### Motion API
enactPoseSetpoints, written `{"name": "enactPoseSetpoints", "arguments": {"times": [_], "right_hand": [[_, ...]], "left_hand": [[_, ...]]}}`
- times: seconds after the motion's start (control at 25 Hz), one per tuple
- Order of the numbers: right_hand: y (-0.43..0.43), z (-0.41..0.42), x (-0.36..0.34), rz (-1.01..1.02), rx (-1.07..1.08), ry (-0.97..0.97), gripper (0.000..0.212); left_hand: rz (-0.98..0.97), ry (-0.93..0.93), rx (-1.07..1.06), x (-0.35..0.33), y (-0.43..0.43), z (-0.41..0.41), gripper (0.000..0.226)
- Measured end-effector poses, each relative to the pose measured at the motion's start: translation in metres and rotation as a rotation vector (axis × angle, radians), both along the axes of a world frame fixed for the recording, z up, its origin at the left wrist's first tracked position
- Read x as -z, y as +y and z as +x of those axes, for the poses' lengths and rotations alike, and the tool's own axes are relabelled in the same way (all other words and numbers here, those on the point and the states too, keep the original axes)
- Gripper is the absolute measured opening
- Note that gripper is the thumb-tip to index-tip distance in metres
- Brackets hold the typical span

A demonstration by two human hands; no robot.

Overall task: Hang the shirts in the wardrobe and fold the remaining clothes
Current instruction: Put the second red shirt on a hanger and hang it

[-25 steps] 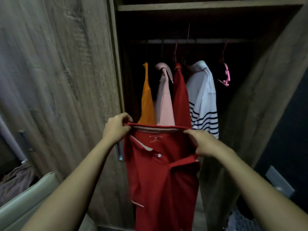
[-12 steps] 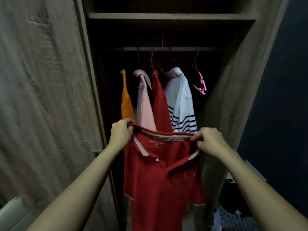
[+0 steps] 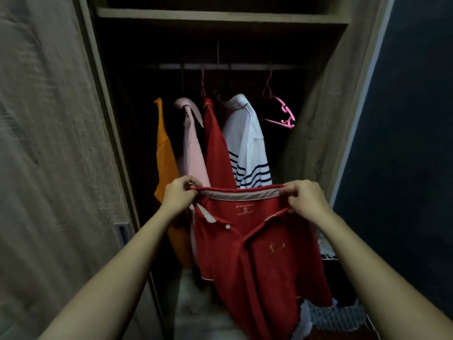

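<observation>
Both hands up: my left hand (image 3: 178, 195) and right hand (image 3: 307, 200) each pinch the collar of a red cotton polo shirt (image 3: 255, 253), centre frame, before the open wooden wardrobe (image 3: 220, 15). Upper right hangs what's probably an empty pink plastic hanger (image 3: 282, 112).

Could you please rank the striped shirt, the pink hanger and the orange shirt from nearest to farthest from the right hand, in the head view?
1. Striped shirt: just behind the right hand.
2. Pink hanger: higher up, right end of the rail.
3. Orange shirt: far left of the row.
</observation>
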State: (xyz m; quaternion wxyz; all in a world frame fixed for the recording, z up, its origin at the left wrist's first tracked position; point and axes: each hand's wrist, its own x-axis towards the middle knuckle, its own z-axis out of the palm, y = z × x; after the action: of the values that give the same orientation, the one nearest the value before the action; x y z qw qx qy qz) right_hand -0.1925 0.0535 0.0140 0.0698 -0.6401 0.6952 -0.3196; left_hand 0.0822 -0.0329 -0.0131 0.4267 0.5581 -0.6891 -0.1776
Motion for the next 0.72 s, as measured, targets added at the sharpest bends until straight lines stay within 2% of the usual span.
{"name": "enactPoseSetpoints", "arguments": {"times": [0.08, 0.24, 0.28, 0.4, 0.48, 0.6, 0.64, 0.72], "right_hand": [[-0.002, -0.008, -0.011, -0.037, 0.027, 0.062, 0.045], [-0.006, -0.044, -0.043, -0.176, 0.065, 0.027, 0.043], [-0.001, -0.045, -0.043, -0.190, 0.052, 0.013, 0.045], [0.014, -0.045, -0.042, -0.241, 0.028, -0.057, 0.044], [0.014, -0.055, -0.059, -0.310, 0.041, -0.084, 0.040], [-0.006, -0.064, -0.085, -0.353, 0.038, -0.015, 0.038], [-0.013, -0.064, -0.088, -0.335, 0.027, 0.024, 0.038], [-0.024, -0.066, -0.091, -0.315, -0.001, 0.077, 0.039]], "left_hand": [[-0.073, -0.116, 0.014, -0.022, -0.007, -0.007, 0.029], [-0.138, -0.043, 0.056, -0.080, -0.015, -0.049, 0.027], [-0.121, -0.033, 0.125, -0.080, -0.007, -0.049, 0.025], [0.020, 0.116, 0.515, -0.083, 0.018, -0.048, 0.015], [0.035, 0.261, 0.641, -0.099, 0.010, -0.067, 0.023], [0.086, 0.480, 0.586, -0.131, -0.023, -0.118, 0.050], [0.064, 0.484, 0.536, -0.138, -0.034, -0.137, 0.051], [0.032, 0.462, 0.460, -0.147, -0.060, -0.176, 0.036]]}}
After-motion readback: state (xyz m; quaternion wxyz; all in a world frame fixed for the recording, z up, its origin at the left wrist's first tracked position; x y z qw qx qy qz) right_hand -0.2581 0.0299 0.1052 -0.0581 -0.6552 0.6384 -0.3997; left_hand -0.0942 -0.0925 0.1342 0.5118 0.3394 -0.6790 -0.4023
